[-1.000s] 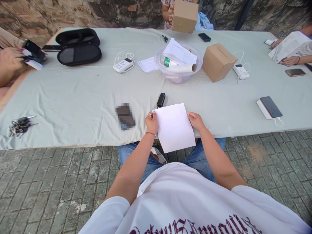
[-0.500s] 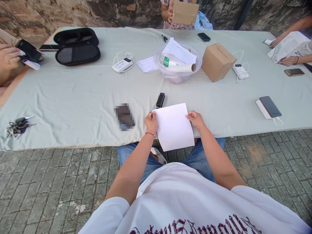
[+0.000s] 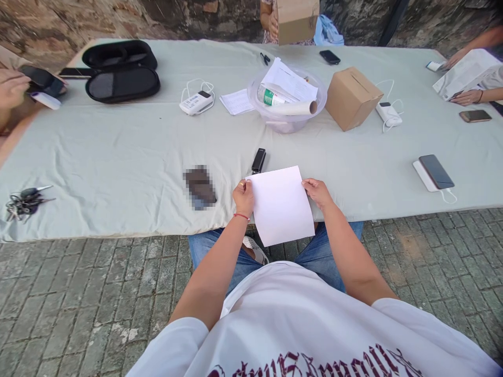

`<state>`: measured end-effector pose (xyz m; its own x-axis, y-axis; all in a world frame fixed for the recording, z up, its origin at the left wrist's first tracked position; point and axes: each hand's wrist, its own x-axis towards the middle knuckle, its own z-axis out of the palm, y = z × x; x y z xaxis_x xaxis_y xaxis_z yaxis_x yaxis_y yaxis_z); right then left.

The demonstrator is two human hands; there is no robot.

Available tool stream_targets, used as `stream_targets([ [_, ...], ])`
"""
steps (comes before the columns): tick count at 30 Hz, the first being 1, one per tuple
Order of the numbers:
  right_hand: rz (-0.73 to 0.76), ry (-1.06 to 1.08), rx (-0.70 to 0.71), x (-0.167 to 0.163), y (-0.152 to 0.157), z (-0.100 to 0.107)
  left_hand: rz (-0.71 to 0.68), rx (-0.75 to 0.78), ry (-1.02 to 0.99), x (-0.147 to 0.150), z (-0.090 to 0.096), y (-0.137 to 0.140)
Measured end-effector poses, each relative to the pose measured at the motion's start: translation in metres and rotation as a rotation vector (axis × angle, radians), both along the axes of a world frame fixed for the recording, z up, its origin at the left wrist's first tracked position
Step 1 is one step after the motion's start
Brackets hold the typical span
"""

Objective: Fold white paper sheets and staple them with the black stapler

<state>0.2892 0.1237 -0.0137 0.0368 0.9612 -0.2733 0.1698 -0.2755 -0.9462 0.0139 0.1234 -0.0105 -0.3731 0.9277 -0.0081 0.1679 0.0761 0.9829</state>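
A blank white sheet of paper (image 3: 282, 207) is stretched between my hands at the table's near edge, its lower part hanging over my lap. My left hand (image 3: 243, 198) is closed on its upper left corner, thumb on top. At the right edge, near the top, my right hand (image 3: 316, 191) pinches the paper. Just beyond the sheet's upper left corner lies a black stapler (image 3: 258, 161). Left of my left hand is a dark, pixelated item (image 3: 200, 187) that I cannot make out.
On the cloth-covered table (image 3: 129, 157) stand a plastic bowl (image 3: 288, 123) of papers, a cardboard box (image 3: 351, 99) and an open black case (image 3: 121, 84). Keys (image 3: 25, 203) lie left, a phone on a white power bank (image 3: 434, 173) right. Other people's hands hold things around the table.
My hands and the sheet stay almost in place; the right hand has shifted slightly right along the edge. Across the table, a person's cardboard box has tilted a little.
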Motion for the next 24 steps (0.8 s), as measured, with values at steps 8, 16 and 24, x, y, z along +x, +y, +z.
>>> stream_targets([
  [8, -0.006, -0.017, 0.002, -0.003, -0.002, 0.002, -0.028, 0.004, -0.050, 0.000, -0.001, 0.001],
  [16, -0.051, 0.060, -0.041, 0.001, 0.002, 0.008, -0.200, -0.055, -0.092, -0.002, 0.010, -0.003],
  [24, -0.109, 0.026, 0.012, -0.004, 0.001, 0.005, -0.209, -0.060, -0.103, -0.001, 0.017, -0.005],
])
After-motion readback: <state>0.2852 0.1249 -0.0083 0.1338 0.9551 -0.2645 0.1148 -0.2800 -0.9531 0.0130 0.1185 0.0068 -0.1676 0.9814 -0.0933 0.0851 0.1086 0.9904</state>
